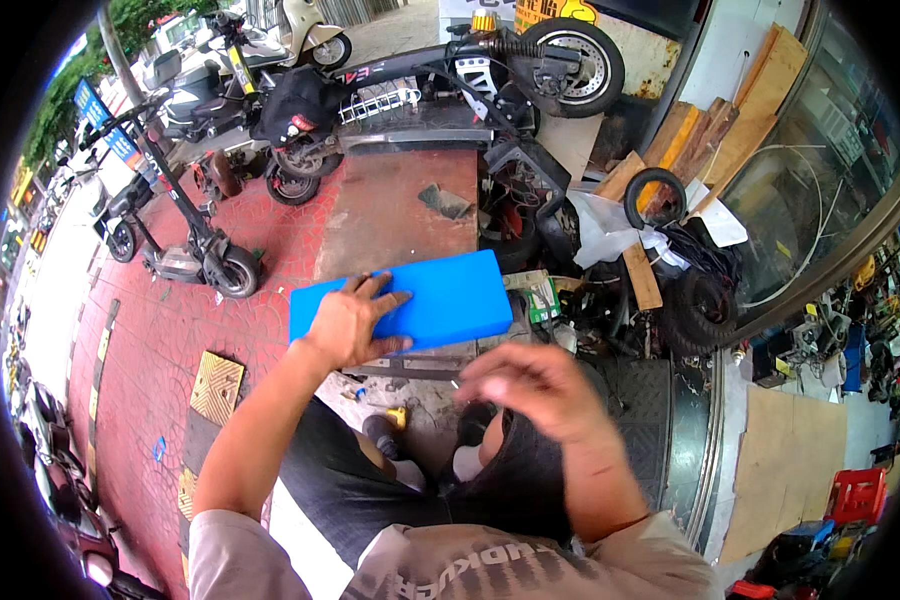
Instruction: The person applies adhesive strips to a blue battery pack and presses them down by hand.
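A long blue block [460, 300] with a smooth, plain surface lies crosswise in front of me, its right end a little farther away. My left hand [345, 325] holds it near its left end, fingers spread over the top and thumb along the near edge. My right hand [525, 385] is raised to the near right of the block, apart from it and blurred by motion. Its fingers are curled together, and a tiny pale tip shows at them; what it is I cannot make out. Beyond the block is a worn reddish board [400, 215].
A black electric scooter [430, 75] lies on its side beyond the board. At left stands a kick scooter [195, 240] on red paving. Planks [710, 130], loose tyres [655, 197] and a small green-and-white box [543, 298] clutter the right, beside a glass door [800, 220].
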Tool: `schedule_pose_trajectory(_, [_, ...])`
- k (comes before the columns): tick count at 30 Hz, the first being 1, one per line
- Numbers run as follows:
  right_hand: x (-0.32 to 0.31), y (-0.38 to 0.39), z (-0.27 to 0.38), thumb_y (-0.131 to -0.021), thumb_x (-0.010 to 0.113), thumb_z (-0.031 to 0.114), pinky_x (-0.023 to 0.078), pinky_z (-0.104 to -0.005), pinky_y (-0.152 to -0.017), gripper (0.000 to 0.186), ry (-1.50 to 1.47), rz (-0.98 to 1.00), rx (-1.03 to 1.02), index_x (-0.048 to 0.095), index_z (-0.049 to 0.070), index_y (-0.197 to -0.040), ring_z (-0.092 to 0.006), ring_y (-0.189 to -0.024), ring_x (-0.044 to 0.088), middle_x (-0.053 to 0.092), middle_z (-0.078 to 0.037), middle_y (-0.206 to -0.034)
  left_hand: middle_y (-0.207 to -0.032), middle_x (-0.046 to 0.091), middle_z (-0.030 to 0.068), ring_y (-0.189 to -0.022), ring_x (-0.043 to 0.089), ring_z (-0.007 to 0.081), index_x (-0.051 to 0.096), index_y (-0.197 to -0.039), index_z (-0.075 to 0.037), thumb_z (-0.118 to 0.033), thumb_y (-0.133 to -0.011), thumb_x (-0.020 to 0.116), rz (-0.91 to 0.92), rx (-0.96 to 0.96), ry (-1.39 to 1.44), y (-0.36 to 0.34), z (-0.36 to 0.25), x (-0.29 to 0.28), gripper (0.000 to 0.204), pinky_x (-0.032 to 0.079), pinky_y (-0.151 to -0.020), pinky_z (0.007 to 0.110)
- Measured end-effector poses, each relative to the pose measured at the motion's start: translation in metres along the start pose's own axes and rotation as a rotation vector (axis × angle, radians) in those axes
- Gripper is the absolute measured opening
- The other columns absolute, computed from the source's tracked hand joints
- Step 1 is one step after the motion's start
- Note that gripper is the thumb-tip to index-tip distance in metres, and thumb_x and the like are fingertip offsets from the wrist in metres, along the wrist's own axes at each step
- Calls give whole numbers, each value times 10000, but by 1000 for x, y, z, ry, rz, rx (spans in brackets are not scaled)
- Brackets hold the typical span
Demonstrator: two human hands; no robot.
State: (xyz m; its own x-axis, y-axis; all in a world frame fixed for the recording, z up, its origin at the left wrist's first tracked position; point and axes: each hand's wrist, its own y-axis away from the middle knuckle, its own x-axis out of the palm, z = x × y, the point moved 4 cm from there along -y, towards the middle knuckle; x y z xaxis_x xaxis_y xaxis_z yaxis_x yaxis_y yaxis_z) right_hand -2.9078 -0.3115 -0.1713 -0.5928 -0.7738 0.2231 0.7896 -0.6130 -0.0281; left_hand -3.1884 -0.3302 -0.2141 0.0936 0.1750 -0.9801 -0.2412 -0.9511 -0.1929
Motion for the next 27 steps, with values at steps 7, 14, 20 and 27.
schedule_pose_trajectory(7, [-135,-67,57,-973,709,280,505,-273,-670,261,429,-251,87,724,32,-1052,-133,-755,695,752,-79,-874,-983,732,172,-950,718,373,774,-957,-54,-424,-942,691,-33,-308,22,-35,30,10,379,570,-830,504])
schedule_pose_trajectory(14, [-279,-208,-102,-960,723,215,433,-301,-518,170,375,-418,501,716,46,-980,-108,-613,580,712,-46,-811,-920,606,153,-895,599,374,625,-878,-49,-165,-839,716,-415,-261,34,-44,32,36,152,504,-772,496])
schedule_pose_trajectory(20, [-315,-275,-205,-933,797,255,471,-360,-559,219,372,-535,677,683,69,-911,-148,-620,590,691,-38,-794,-929,609,156,-870,587,376,610,-886,-27,-109,-837,717,-380,-257,98,-52,33,34,144,491,-752,477])
schedule_pose_trajectory(27, [-310,-303,-231,-904,824,219,485,-354,-582,185,152,-502,682,674,111,-902,-149,-649,602,660,-8,-769,-927,597,153,-859,579,367,592,-876,-23,-85,-807,717,-347,-285,105,-54,41,37,155,485,-744,464])
